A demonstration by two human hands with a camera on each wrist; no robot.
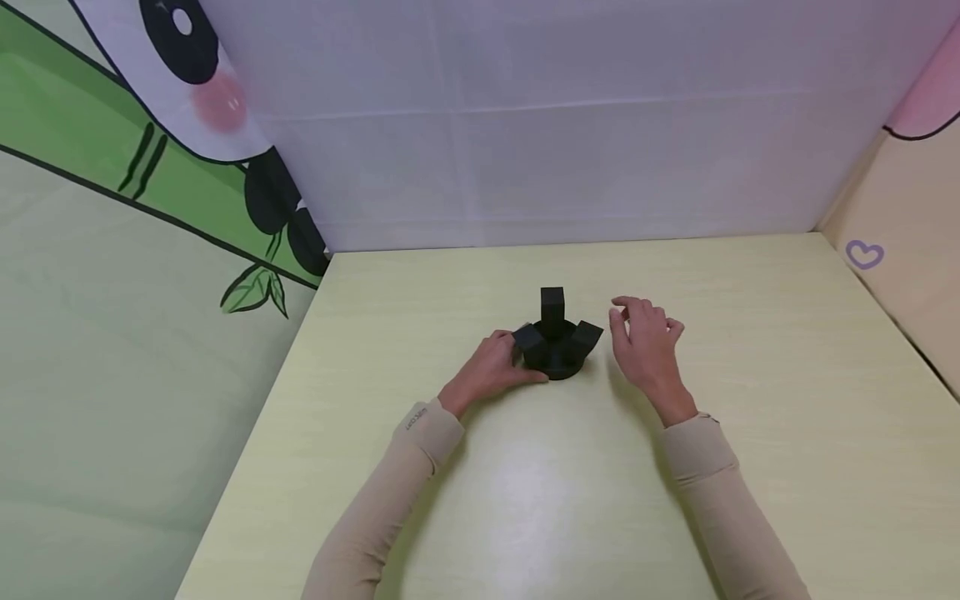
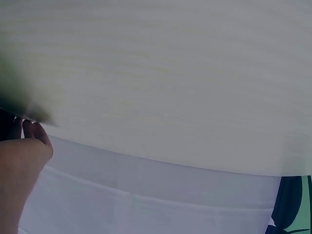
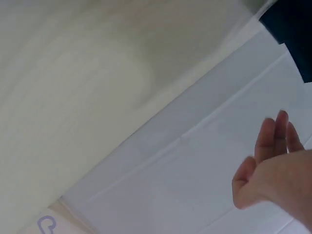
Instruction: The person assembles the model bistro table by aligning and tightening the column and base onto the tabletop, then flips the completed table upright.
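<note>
A black object (image 1: 555, 342) with a round base and three blocky arms that stick up and outward stands on the table in the head view. My left hand (image 1: 497, 367) grips its base from the left, thumb along the near side and fingers behind. Part of the object hides those fingers. To the right, apart from the object, my right hand (image 1: 647, 342) is raised over the table with relaxed, slightly bent fingers and nothing in them. The right wrist view shows that hand (image 3: 275, 170) beside the dark blocks (image 3: 292, 34) of the object.
The pale wooden table (image 1: 525, 500) reaches back to a lilac cloth wall (image 1: 562, 167). A green printed cloth with a cartoon panda (image 1: 202, 92) hangs on the left. On the right is a beige panel (image 1: 907, 225) with a purple heart outline.
</note>
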